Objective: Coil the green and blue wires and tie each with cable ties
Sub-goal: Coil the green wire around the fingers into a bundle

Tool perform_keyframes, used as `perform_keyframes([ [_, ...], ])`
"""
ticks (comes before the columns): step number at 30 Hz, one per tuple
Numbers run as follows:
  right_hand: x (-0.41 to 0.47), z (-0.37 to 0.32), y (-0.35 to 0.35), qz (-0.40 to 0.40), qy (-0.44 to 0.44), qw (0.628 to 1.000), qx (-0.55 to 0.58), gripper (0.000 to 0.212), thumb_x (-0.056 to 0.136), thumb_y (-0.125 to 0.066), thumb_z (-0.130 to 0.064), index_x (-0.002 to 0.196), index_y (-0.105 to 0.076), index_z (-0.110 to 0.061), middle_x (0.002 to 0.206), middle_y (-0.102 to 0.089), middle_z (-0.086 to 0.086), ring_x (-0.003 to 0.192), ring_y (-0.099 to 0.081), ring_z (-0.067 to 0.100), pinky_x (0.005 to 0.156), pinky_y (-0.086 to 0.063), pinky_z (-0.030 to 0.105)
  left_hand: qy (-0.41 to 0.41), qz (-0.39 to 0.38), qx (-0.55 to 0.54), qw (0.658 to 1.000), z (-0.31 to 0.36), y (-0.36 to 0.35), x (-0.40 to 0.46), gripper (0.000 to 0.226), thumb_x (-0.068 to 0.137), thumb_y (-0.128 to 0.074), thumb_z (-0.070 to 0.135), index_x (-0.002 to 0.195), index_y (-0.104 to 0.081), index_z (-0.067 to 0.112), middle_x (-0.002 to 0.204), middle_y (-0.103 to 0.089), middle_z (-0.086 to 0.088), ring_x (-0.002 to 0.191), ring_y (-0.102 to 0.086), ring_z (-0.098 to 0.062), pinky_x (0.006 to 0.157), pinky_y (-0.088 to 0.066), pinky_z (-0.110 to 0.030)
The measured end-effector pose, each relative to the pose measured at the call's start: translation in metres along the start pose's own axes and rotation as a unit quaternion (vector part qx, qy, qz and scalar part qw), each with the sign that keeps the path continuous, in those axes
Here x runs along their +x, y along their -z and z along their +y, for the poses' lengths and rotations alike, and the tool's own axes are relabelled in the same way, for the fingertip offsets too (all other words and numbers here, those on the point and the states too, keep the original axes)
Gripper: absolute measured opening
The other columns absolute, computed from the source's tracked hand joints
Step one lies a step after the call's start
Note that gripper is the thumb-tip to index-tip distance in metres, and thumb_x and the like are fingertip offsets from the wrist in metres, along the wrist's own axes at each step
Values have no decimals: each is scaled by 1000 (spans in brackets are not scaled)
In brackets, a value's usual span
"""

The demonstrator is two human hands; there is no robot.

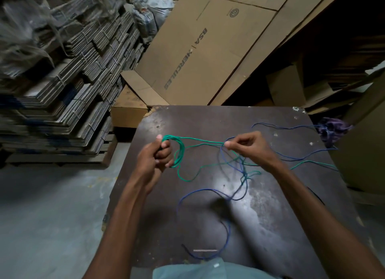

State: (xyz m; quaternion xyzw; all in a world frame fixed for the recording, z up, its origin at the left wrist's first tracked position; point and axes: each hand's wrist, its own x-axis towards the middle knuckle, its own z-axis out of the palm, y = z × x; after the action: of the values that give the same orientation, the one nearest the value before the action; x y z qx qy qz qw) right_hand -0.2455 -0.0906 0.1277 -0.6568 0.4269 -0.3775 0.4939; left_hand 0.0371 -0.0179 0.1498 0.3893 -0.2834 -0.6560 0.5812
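Hands are working above the dark bench [270, 205]: the left hand [155, 159] is gripping a small coil of green wire [179, 151], while the right hand [248, 146] is pinching the same wire's loose run. Blue wire [183, 197] is lying tangled below and beyond the right hand, a white cable tie [205, 250] nearer the body.

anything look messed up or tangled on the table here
Yes. The loose green wire and the thin blue wire cross and snarl together near the middle of the dark table, just below the right hand, so they look tangled. The far left corner of the table looks chipped.
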Motion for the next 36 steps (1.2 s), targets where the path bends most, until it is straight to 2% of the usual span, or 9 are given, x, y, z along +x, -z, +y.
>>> perform_keyframes([
  [8,10,4,13,-19,8,999,37,21,89,-73,-8,108,-77,-1,73,-71,9,55,-49,10,50,-40,18,-50,32,-147,987,17,20,11,36,103,-32,30,71,-44,18,45,-27,11,36,-17,-5,42,-25,-19],
  [11,8,11,-12,-8,38,993,-111,15,92,-73,-9,105,-81,-12,81,-78,-1,56,-59,-2,56,-48,17,-70,72,-161,982,12,19,16,34,103,-32,29,74,-44,18,45,-28,10,35,-23,-4,43,-27,-19],
  [16,-18,3,-69,-190,109,910,-353,14,92,-73,-26,103,-81,-22,92,-80,-4,82,-72,10,75,-53,26,-89,131,-109,981,-3,4,23,34,105,-31,30,80,-48,16,46,-32,10,37,-26,-3,45,-30,-18],
  [19,-26,-18,-87,-221,131,911,-321,13,91,-75,-27,100,-81,-21,91,-80,-7,86,-69,5,72,-47,18,-110,160,8,981,-20,-9,23,35,106,-30,29,82,-51,14,50,-38,9,41,-28,-5,46,-32,-19],
  [22,-28,-44,-87,-236,105,940,-222,8,89,-78,-24,91,-81,-17,67,-72,-20,58,-64,-1,61,-44,13,-111,151,119,975,-38,-23,19,35,106,-31,28,82,-51,13,53,-45,7,48,-34,-7,50,-30,-21],
  [26,-22,-63,-77,-255,84,954,-136,6,94,-73,-21,94,-78,-18,77,-76,-5,50,-66,10,57,-50,19,-44,78,87,992,-53,-38,6,32,104,-37,30,85,-52,9,66,-52,-5,58,-46,-15,55,-40,-27],
  [30,-16,-69,-63,-238,72,964,-94,11,97,-68,-12,101,-76,-7,79,-76,-5,52,-64,9,55,-48,16,-10,52,76,996,-61,-41,-1,44,102,-42,30,108,-56,-12,91,-58,-28,80,-57,-32,65,-50,-34],
  [32,-12,-72,-56,-201,87,971,-93,11,95,-70,-12,102,-77,-6,77,-77,-1,53,-66,7,53,-50,19,-16,44,119,992,-64,-47,-3,47,101,-43,29,110,-53,-16,87,-53,-24,71,-49,-28,62,-39,-36],
  [36,0,-77,-43,-113,187,950,-223,13,86,-82,-22,95,-82,-13,77,-76,-11,67,-68,-7,62,-48,11,-16,14,147,989,-67,-53,-11,31,102,-36,26,82,-51,6,52,-39,-1,47,-30,-9,48,-25,-22],
])
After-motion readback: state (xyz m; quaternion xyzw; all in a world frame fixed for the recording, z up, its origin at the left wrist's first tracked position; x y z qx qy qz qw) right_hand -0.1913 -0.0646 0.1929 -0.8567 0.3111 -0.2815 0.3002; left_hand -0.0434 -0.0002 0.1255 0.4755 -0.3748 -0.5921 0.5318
